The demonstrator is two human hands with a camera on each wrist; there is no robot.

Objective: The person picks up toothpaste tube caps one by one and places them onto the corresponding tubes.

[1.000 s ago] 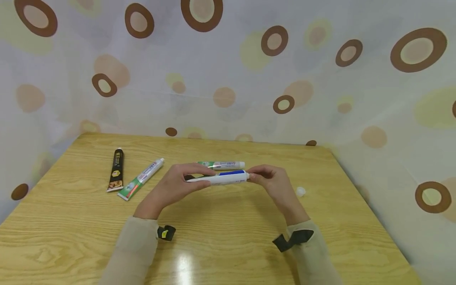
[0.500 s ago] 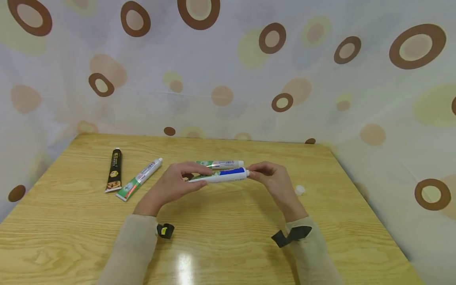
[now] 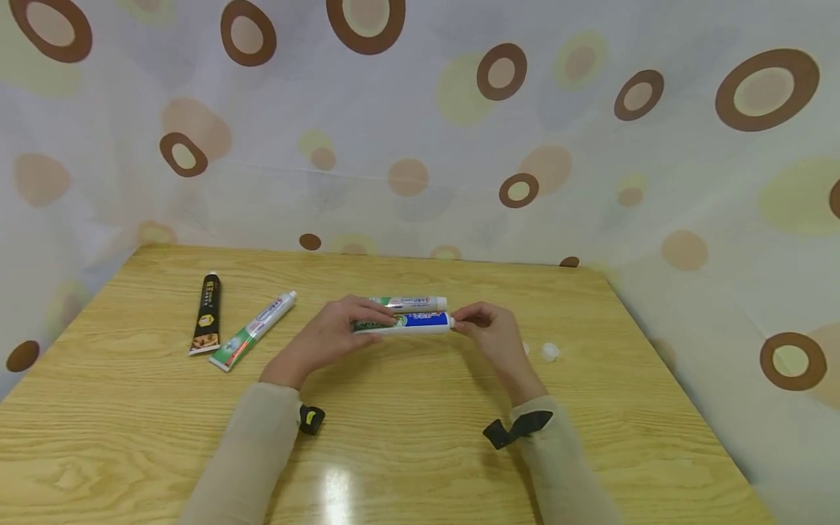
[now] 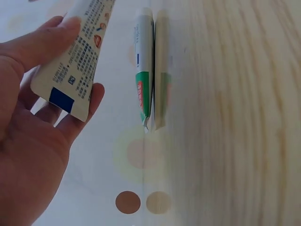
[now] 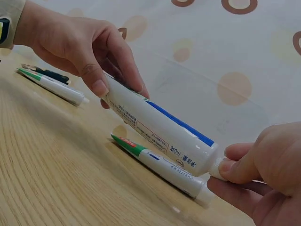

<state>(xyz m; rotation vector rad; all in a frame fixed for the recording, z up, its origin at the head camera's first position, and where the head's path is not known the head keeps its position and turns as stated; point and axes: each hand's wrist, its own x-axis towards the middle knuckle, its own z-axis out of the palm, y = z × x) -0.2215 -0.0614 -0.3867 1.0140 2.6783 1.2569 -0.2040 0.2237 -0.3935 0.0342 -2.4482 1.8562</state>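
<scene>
A blue, white and green toothpaste tube [image 3: 420,323] is held level above the table. My left hand [image 3: 337,328] grips its flat crimped end, thumb on the printed back and fingers opposite, as the left wrist view shows. At the other end my right hand [image 3: 488,332] pinches the small white tip [image 5: 217,167] between thumb and fingers. Just behind lies a second toothpaste tube [image 3: 422,303], white and green with a wide white cap [image 5: 205,195], partly hidden by the left hand in the head view.
To the left lie a black toothpaste tube [image 3: 206,313] and another white and green tube [image 3: 254,332], slanted. A small translucent white cap [image 3: 550,352] sits right of my right hand, with a similar piece [image 3: 526,348] partly hidden behind that hand. Patterned cloth [image 3: 420,146] hangs behind the table.
The held tube has rolled so more of its blue and green face shows, and it sits slightly lower. My right hand has shifted left, uncovering a second small white piece.
</scene>
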